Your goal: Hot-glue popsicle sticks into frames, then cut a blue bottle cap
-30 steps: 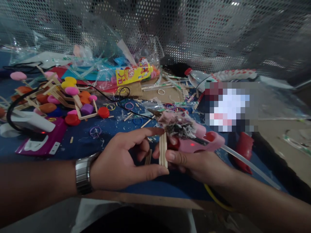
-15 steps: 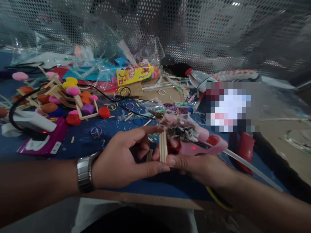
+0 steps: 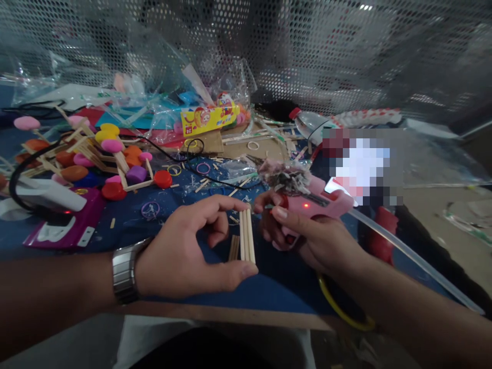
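Between the thumb and index finger of my left hand (image 3: 188, 246) is a short bundle of wooden sticks (image 3: 247, 236), held by its two ends. My right hand (image 3: 307, 225) grips a pink hot glue gun (image 3: 319, 197), its nozzle end crusted with dirty glue strings and pointing away to the left. A long clear glue stick (image 3: 403, 253) juts from the gun's back, and a small red light glows on its side. Behind the bundle, a shorter group of sticks (image 3: 234, 248) shows near the left fingers. The two hands are apart.
At left are stick frames with coloured clay lumps (image 3: 111, 146) and a purple power socket (image 3: 65, 220) with a white plug. Further back lie a yellow packet (image 3: 209, 120), a plastic bottle (image 3: 307, 123) and loose rubber bands (image 3: 149, 209). At right is a blurred-out bright screen (image 3: 361, 166).
My right fingers have let go of the stick bundle and drawn back to the right with the glue gun. My left hand now holds the bundle alone.
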`<move>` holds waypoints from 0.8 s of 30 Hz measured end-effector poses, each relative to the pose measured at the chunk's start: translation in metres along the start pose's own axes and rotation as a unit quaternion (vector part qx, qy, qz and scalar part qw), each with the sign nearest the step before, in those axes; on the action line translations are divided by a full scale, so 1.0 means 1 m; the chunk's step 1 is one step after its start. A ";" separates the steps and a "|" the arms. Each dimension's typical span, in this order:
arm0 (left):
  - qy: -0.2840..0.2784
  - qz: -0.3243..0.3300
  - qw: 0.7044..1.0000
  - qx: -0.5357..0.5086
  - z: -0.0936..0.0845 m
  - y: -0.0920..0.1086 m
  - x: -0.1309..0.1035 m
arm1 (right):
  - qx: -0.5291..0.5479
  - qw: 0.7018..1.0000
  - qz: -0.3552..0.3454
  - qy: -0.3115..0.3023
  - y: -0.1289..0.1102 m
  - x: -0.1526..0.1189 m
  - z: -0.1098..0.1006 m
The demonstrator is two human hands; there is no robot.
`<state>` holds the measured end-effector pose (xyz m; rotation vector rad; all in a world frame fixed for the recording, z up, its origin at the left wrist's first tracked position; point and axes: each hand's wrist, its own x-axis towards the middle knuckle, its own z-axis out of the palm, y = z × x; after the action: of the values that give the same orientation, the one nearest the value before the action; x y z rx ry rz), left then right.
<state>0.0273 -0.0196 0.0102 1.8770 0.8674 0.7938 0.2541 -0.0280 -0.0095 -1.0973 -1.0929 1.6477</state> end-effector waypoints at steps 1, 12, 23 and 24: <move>-0.001 0.002 1.000 0.005 0.000 0.000 0.000 | 0.009 1.000 -0.001 0.013 -0.002 0.001 0.001; -0.045 -0.009 0.998 0.041 0.002 -0.004 -0.001 | 0.032 0.999 -0.026 0.029 -0.002 0.006 0.007; -0.061 0.013 0.984 0.169 0.004 -0.008 -0.002 | 0.025 0.999 -0.032 0.028 -0.001 0.011 0.009; -0.066 0.014 0.979 0.194 0.003 -0.008 -0.002 | 0.021 0.999 -0.030 0.026 -0.001 0.011 0.008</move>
<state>0.0271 -0.0195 0.0016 2.2586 0.9651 0.5332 0.2436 -0.0188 -0.0087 -1.0647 -1.0438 1.5797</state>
